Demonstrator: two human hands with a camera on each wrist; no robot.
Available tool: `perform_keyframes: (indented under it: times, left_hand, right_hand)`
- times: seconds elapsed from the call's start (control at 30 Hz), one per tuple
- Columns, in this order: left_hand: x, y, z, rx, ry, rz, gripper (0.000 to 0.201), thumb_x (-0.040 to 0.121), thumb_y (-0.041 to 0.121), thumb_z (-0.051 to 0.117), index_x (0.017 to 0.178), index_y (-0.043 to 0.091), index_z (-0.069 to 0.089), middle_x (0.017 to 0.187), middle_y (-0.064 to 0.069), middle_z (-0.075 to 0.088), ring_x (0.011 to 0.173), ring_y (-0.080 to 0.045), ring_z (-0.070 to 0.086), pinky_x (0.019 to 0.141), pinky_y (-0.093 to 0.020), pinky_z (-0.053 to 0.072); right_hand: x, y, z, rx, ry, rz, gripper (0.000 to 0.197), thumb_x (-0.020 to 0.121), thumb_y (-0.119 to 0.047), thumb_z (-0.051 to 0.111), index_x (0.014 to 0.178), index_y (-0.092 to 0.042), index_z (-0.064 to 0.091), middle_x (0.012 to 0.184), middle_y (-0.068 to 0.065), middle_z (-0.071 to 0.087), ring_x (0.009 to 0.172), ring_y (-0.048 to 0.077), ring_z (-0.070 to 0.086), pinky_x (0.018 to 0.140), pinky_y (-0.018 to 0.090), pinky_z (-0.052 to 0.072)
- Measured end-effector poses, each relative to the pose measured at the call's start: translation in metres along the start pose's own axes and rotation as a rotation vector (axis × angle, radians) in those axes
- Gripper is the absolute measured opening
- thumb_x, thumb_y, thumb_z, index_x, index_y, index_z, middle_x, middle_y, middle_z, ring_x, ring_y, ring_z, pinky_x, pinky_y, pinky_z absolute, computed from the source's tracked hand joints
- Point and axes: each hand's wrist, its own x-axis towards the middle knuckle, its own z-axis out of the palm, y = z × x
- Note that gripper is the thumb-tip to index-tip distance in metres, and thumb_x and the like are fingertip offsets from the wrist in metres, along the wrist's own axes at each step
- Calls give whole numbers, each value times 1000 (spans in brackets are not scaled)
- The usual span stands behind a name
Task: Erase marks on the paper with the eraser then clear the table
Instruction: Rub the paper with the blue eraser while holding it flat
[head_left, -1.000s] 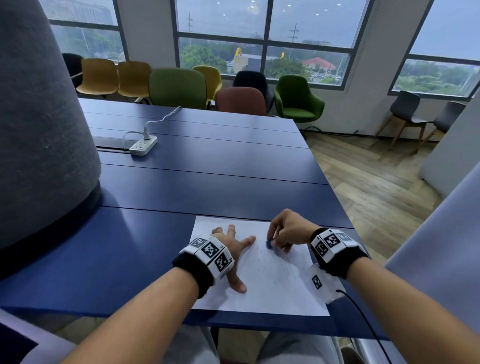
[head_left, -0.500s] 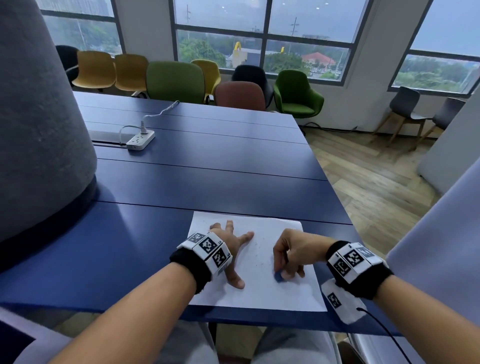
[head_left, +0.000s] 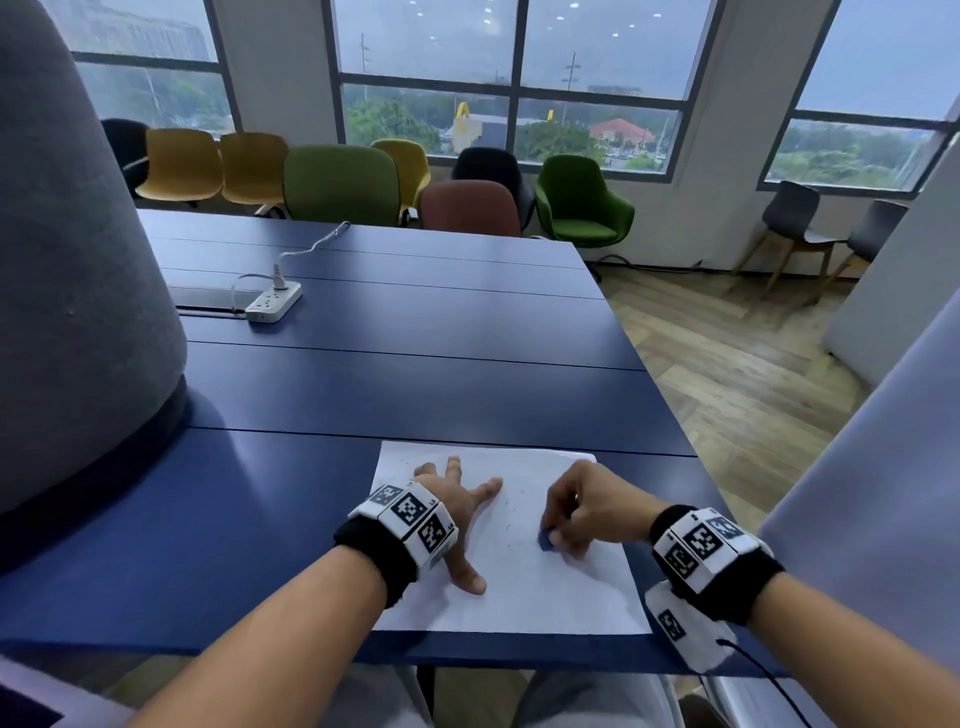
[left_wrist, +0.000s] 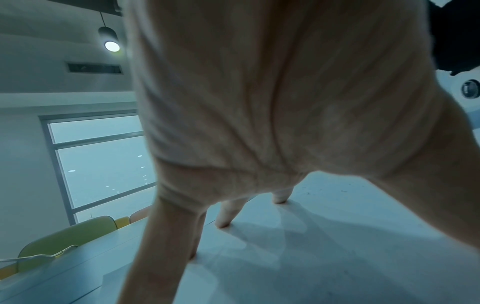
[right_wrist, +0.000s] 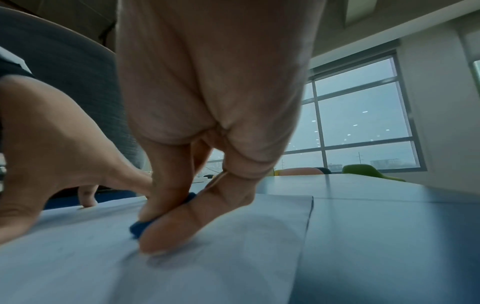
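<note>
Paper (head_left: 550, 587) on blue table (head_left: 415, 384); left hand (head_left: 457, 504) flat, right hand (head_left: 587, 506) pinching eraser (head_left: 546, 540).

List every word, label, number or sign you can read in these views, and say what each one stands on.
No text can be read.
White sheet of paper: only small scattered pencil specks, no words.
White wristbands: black-and-white square code markers, no letters.
Yellow arch sign outside the window: a logo shape, no lettering legible.
White power strip: any marking too small.

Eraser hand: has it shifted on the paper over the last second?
Yes. The right hand with the eraser has slid from near the paper's far edge toward its near edge, while the left hand stays planted.
</note>
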Motion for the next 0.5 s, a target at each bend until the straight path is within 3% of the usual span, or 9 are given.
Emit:
perform_keyframes:
  times: [0.07, 0.17, 0.3, 0.33, 0.43, 0.5]
  left_hand:
    - [1, 0, 0, 4, 2, 1, 129, 64, 67, 78, 152, 45, -14, 163, -13, -14, 147, -47, 3, 112, -59, 29]
    - [1, -1, 0, -2, 2, -2, 131, 63, 67, 79, 152, 46, -14, 163, -13, -15, 147, -47, 3, 112, -60, 28]
    - [3, -1, 2, -18, 1, 1, 131, 61, 66, 80, 151, 47, -13, 163, -13, -16, 147, -47, 2, 113, -60, 29]
    - [3, -1, 2, -21, 1, 2, 132, 61, 66, 81, 151, 47, -13, 163, -13, -16, 147, -47, 2, 113, -60, 29]
    - [2, 0, 1, -23, 5, -2, 131, 62, 65, 81, 152, 46, -13, 163, -13, -16, 147, -47, 1, 113, -60, 30]
    - [2, 0, 1, -22, 6, 0, 131, 63, 65, 81, 152, 46, -13, 163, -13, -16, 147, -47, 2, 112, -59, 31]
  right_hand:
    - [-7, 5, 2, -11, -39, 0, 9, 76, 7, 67, 80, 0, 72, 85, 24, 73, 63, 27, 67, 65, 36, 59]
    - [-16, 1, 2, -58, -204, 40, 13, 77, 8, 68, 83, -2, 74, 79, 14, 73, 56, 18, 66, 61, 29, 57]
    - [-3, -1, -2, 16, 26, 6, 11, 77, 10, 67, 82, 2, 72, 81, 24, 72, 55, 18, 66, 57, 28, 57]
    - [-2, 1, -2, 30, 27, 9, 10, 77, 10, 68, 83, 3, 72, 80, 23, 72, 56, 19, 66, 58, 30, 58]
    - [-11, 0, -5, 11, -163, 71, 11, 79, 9, 68, 88, 5, 71, 67, 8, 72, 54, 15, 66, 58, 28, 57]
    - [-11, -4, -8, 5, -211, 103, 13, 79, 11, 68, 90, 7, 71, 68, 7, 71, 53, 15, 67, 58, 27, 58]
